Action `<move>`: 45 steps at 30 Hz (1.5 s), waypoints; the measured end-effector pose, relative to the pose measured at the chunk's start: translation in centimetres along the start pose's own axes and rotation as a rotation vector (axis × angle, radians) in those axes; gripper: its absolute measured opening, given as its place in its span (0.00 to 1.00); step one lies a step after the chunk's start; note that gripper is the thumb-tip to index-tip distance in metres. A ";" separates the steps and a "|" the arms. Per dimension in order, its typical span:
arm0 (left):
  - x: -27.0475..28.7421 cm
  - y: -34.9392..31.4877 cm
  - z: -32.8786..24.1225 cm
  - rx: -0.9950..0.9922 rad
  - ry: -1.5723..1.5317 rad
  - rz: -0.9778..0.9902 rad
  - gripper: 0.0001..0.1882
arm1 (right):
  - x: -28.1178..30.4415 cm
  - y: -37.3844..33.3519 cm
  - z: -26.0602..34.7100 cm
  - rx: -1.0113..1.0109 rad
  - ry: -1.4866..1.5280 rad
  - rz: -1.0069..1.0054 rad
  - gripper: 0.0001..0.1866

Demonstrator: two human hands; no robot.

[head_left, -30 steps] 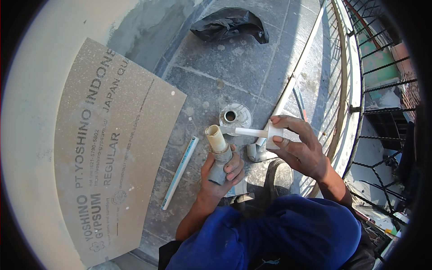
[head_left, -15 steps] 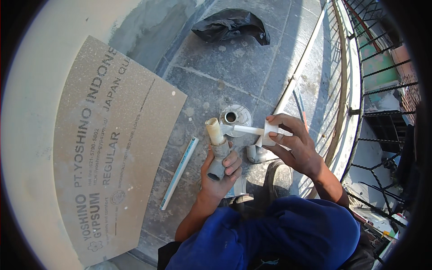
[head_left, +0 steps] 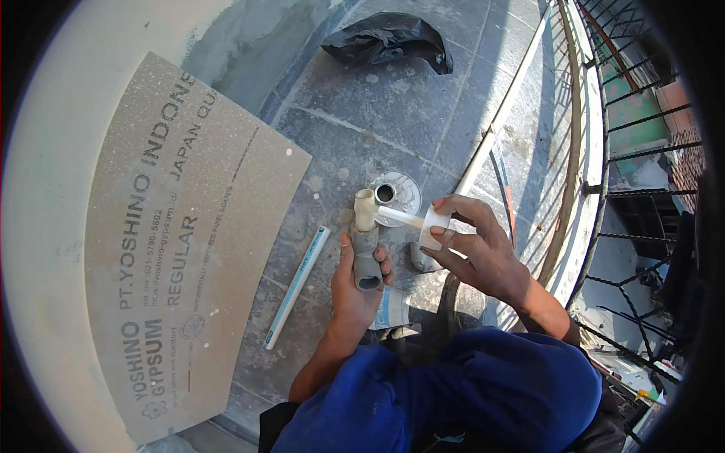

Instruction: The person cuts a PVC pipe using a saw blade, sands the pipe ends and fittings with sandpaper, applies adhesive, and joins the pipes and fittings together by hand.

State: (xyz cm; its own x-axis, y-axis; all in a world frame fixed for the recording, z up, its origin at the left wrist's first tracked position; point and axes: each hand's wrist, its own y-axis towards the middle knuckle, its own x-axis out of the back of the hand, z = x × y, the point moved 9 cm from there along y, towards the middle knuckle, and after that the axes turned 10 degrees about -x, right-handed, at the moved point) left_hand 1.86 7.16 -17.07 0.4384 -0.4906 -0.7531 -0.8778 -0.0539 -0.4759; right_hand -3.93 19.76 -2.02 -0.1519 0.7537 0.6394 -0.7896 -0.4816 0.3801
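My left hand point(head_left: 359, 291) is wrapped round a grey plastic pipe fitting point(head_left: 366, 257), whose open lower end faces me. A short cream-coloured pipe end point(head_left: 365, 211) sticks up from the fitting's top. Between the fingertips of my right hand point(head_left: 483, 245) is a white cap point(head_left: 434, 226) with a white applicator stick point(head_left: 400, 217) fixed to it. The stick's tip meets the side of the cream pipe end. Just behind stands a can point(head_left: 400, 198) with a round open mouth. A second grey fitting point(head_left: 424, 258) lies beneath my right hand, partly covered.
A white pipe offcut point(head_left: 297, 287) lies left of my left hand, beside a large brown gypsum board point(head_left: 189, 249). A black plastic bag point(head_left: 389, 41) rests on the far tiles. Along the right run a long white pipe point(head_left: 521, 79), a saw-like tool point(head_left: 504, 189) and a metal railing point(head_left: 646, 151).
My left hand has turned the fitting more upright, with the cream end moving slightly right. My right hand has brought the cap and stick a little left and down.
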 end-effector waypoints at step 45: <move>-2.7 -1.9 -6.8 -1.364 1.792 0.125 0.22 | -0.1 1.6 -3.7 -0.257 0.007 -0.012 0.21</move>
State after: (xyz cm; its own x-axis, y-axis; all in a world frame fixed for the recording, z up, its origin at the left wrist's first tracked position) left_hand 1.03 2.66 -11.01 0.5061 -0.5256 0.6838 -0.7885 0.0391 0.6137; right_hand -7.40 20.52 -3.95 -0.1447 0.7624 0.6307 -0.9166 -0.3434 0.2048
